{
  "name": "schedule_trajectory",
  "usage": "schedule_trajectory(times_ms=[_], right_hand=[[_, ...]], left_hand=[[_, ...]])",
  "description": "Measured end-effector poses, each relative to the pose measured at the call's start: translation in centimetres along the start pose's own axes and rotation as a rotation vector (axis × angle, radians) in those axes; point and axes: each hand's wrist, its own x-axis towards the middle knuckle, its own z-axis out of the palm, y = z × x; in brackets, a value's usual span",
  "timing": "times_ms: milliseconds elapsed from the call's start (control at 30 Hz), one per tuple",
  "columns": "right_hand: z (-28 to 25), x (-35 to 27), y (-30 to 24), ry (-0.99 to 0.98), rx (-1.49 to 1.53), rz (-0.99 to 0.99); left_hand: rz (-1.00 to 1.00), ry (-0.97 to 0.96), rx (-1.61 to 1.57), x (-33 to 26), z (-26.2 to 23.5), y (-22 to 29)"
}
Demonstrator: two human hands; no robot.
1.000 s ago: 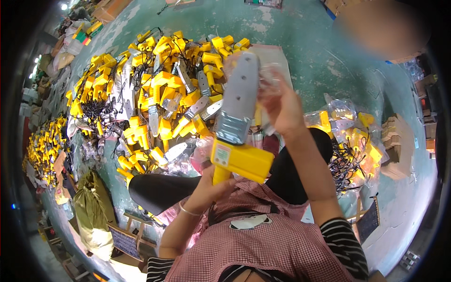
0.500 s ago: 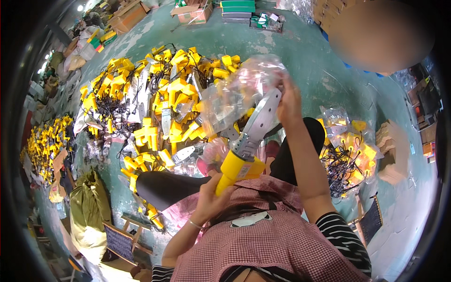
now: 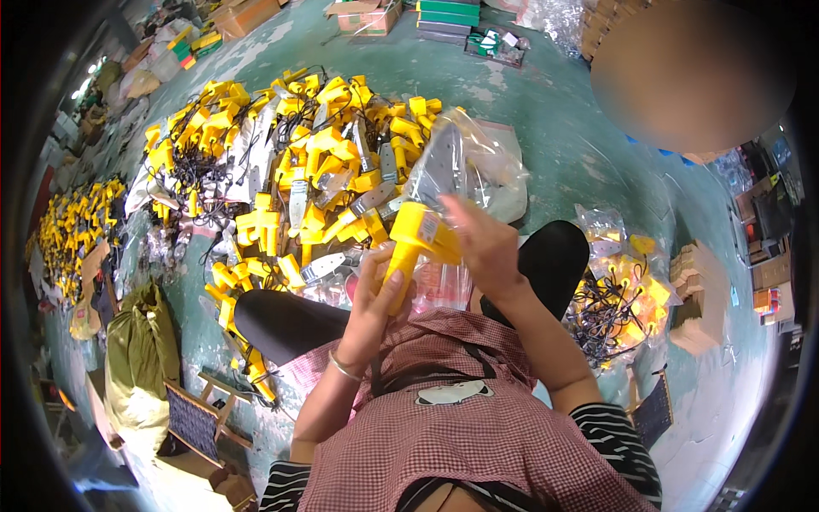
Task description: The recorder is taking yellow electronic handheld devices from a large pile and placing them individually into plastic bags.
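My left hand point(image 3: 380, 282) is closed round the yellow handle of a pipe welder point(image 3: 418, 229), which points up and away from me. A clear plastic bag point(image 3: 490, 166) covers its flat grey metal plate. Beside the yellow body, my right hand point(image 3: 490, 247) has its fingers curled at the bag's lower edge; it is slightly blurred, and its fingertips are partly hidden. Beyond my hands spreads a pile of similar yellow pipe welders point(image 3: 328, 154) with grey plates and black cords.
To my right lie bagged yellow tools with black cords point(image 3: 618, 299), next to stacked cardboard point(image 3: 699, 294). At left stand an olive sack point(image 3: 141, 358) and a small folding stool point(image 3: 200, 422). Another yellow heap point(image 3: 77, 230) is farther left. Cartons point(image 3: 367, 17) stand at the back.
The bag has gone from loose in my right hand to over the plate. My right hand has come down and closer to the yellow body; my left hand has lifted the welder slightly.
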Motion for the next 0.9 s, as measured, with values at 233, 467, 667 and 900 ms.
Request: schedule_trajectory(times_ms=[233, 467, 667, 900], right_hand=[[0.1, 0.1, -0.8, 0.073, -0.106, -0.054], [0.8, -1.7, -1.2, -0.129, 0.017, -0.327], [2.2, -2.9, 5.1, 0.079, -0.27, 0.111], [3.8, -2.6, 1.5, 0.0, -0.015, 0.201]], left_hand=[[0.376, 0.207, 0.504, 0.8, -0.8, -2.3], [0.342, 0.329, 0.299, 1.3, 0.7, -0.9], [0.074, 0.152, -0.222, 1.6, -1.1, -0.9], [0.204, 0.339, 0.032, 2.3, -3.1, 0.3]])
